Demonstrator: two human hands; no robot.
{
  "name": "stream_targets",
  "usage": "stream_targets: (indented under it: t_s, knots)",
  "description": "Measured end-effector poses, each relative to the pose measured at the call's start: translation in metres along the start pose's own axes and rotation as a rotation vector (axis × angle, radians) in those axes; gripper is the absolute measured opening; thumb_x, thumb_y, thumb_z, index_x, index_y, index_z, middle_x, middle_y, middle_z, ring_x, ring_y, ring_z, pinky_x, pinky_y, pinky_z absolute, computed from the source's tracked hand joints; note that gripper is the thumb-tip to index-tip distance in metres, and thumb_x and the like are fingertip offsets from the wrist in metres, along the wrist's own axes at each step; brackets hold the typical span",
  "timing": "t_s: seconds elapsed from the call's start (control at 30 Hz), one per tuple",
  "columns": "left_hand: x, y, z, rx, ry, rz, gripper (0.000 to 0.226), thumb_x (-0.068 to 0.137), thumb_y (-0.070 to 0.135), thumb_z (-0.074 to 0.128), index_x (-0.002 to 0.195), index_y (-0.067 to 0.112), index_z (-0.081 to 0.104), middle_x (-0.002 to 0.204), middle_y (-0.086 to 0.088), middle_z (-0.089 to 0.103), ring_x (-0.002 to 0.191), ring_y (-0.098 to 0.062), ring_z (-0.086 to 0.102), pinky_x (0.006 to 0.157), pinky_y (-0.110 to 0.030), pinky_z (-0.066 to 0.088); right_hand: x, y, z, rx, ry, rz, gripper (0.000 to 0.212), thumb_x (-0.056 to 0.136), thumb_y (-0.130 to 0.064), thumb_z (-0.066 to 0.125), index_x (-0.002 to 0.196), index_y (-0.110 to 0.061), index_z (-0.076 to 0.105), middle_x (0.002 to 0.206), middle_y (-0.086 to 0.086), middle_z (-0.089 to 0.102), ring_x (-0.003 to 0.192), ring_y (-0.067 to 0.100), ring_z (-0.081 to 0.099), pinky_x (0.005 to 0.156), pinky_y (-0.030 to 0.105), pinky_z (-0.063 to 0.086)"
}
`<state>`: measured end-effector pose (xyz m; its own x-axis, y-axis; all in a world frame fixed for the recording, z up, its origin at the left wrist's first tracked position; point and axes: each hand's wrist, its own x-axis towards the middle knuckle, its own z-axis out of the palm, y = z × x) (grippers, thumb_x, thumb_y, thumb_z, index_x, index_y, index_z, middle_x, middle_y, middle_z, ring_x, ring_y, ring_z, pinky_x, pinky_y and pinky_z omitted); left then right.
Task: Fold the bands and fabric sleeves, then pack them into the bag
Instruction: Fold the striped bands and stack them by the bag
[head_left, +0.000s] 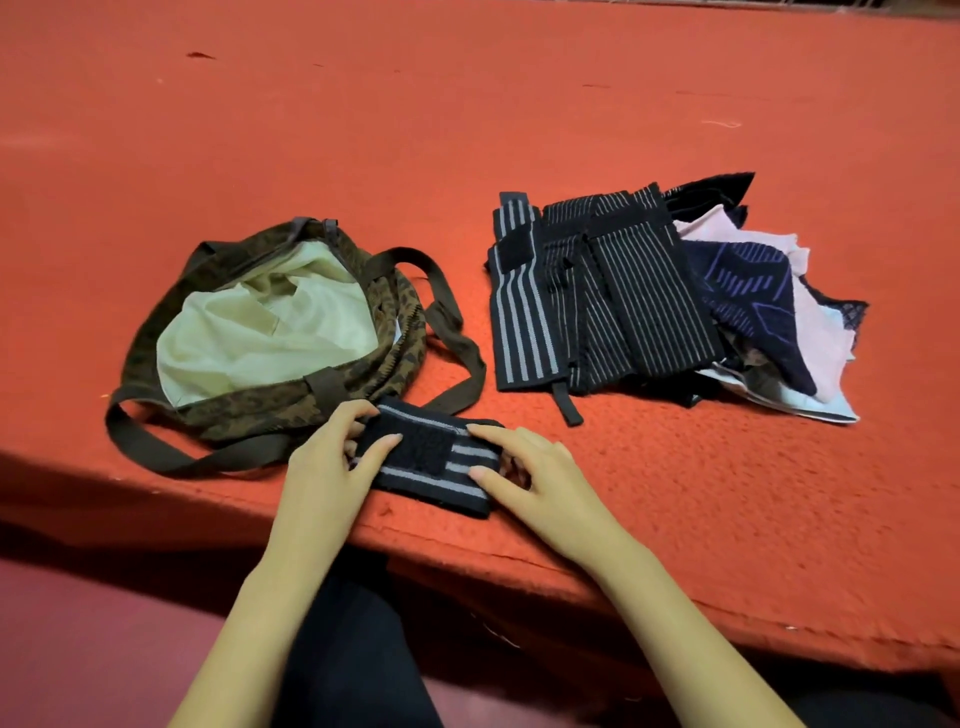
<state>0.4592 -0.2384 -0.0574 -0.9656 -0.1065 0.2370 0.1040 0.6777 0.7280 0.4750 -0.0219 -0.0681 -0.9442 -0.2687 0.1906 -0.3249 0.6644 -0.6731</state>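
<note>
— Red felt covers which surface?
— The desk (467, 104), the widest element. At its left lies the camouflage bag (249, 410), mouth open, pale lining exposed, brown straps spread around it.
— And at the right?
— A pile (649, 291) of striped black bands and patterned fabric sleeves, well apart from the bag.
— The item at the near edge?
— One folded band (431, 467), black with grey stripes, flat on the desk just in front of the bag. The left hand (322, 462) pinches its left end and the right hand (540, 478) pinches its right end, thumbs on top.
</note>
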Motion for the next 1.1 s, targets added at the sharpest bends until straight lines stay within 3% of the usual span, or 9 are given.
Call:
stream_targets:
  t_s: [0.1,0.2,0.3,0.4,0.5,0.57,0.67,0.87,1.1]
  knots:
    - [-0.001,-0.005,0.006,0.19,0.057,0.112,0.025,0.081,0.024,0.072,0.102,0.014,0.062,0.082,0.001,0.052,0.076,-0.018,0.047,0.078,-0.03,0.045,0.001,-0.001,0.002,-0.111,-0.007,0.015,0.053,0.087,-0.059,0.037,0.133,-0.035,0.049,0.079,-0.018,0.038,0.084,0.006,0.044,0.087,0.03,0.035]
    - [-0.001,-0.003,0.006,0.386,0.119,0.181,0.027,0.078,0.022,0.076,0.098,0.009,0.065,0.081,-0.006,0.047,0.078,-0.026,0.043,0.071,-0.043,0.046,0.001,-0.003,0.002,-0.168,-0.026,0.015,0.058,0.086,-0.062,0.031,0.134,-0.034,0.048,0.079,-0.02,0.034,0.088,0.008,0.042,0.088,0.027,0.033]
    - [0.006,0.013,0.0,0.575,0.075,0.225,0.025,0.074,0.023,0.078,0.084,0.006,0.063,0.077,-0.01,0.05,0.072,-0.032,0.049,0.058,-0.04,0.046,0.003,-0.005,-0.007,-0.133,-0.083,0.018,0.043,0.092,-0.051,0.047,0.132,-0.035,0.049,0.081,-0.018,0.037,0.088,0.006,0.041,0.084,0.025,0.034]
    - [0.036,0.039,-0.004,0.629,0.034,0.271,0.026,0.083,0.032,0.069,0.078,0.008,0.059,0.074,-0.01,0.056,0.071,-0.034,0.055,0.056,-0.037,0.04,0.02,-0.003,-0.03,-0.1,-0.087,0.021,0.036,0.092,-0.047,0.052,0.124,-0.034,0.056,0.087,-0.011,0.044,0.086,0.004,0.044,0.082,0.026,0.039]
    - [0.085,0.07,0.009,0.545,-0.019,0.295,0.029,0.093,0.037,0.052,0.085,0.009,0.055,0.085,-0.009,0.057,0.085,-0.03,0.055,0.06,-0.033,0.034,0.055,0.005,-0.062,-0.103,0.003,0.024,0.028,0.093,-0.035,0.056,0.118,-0.025,0.062,0.08,-0.01,0.042,0.072,0.0,0.042,0.076,0.027,0.04]
    - [0.127,0.085,0.028,0.524,-0.065,0.316,0.028,0.095,0.036,0.048,0.091,0.009,0.055,0.093,-0.009,0.059,0.092,-0.03,0.056,0.067,-0.036,0.041,0.088,0.011,-0.088,-0.128,0.048,0.051,0.025,0.093,-0.029,0.055,0.114,-0.021,0.064,0.078,-0.009,0.043,0.069,0.0,0.043,0.075,0.029,0.041]
    - [0.191,0.102,0.059,0.551,-0.167,0.309,0.031,0.095,0.034,0.046,0.105,0.007,0.058,0.103,-0.014,0.06,0.101,-0.035,0.055,0.08,-0.042,0.047,0.145,0.02,-0.122,-0.197,0.074,0.081,0.023,0.093,-0.026,0.053,0.109,-0.017,0.067,0.082,-0.002,0.049,0.077,0.011,0.049,0.077,0.03,0.04]
    - [0.298,0.108,0.113,0.588,-0.262,0.277,0.027,0.093,0.022,0.045,0.109,0.004,0.057,0.112,-0.019,0.06,0.107,-0.037,0.055,0.083,-0.041,0.044,0.266,0.051,-0.163,-0.365,0.05,0.198,0.025,0.09,-0.019,0.05,0.105,-0.01,0.068,0.107,0.011,0.064,0.101,0.029,0.057,0.08,0.033,0.042]
    - [0.404,0.089,0.178,0.552,-0.296,0.214,0.035,0.096,0.029,0.045,0.116,0.0,0.05,0.119,-0.022,0.054,0.113,-0.04,0.05,0.089,-0.043,0.041,0.396,0.136,-0.16,-0.387,-0.043,0.507,0.025,0.088,-0.018,0.055,0.102,0.0,0.064,0.101,0.02,0.064,0.095,0.034,0.059,0.071,0.031,0.042]
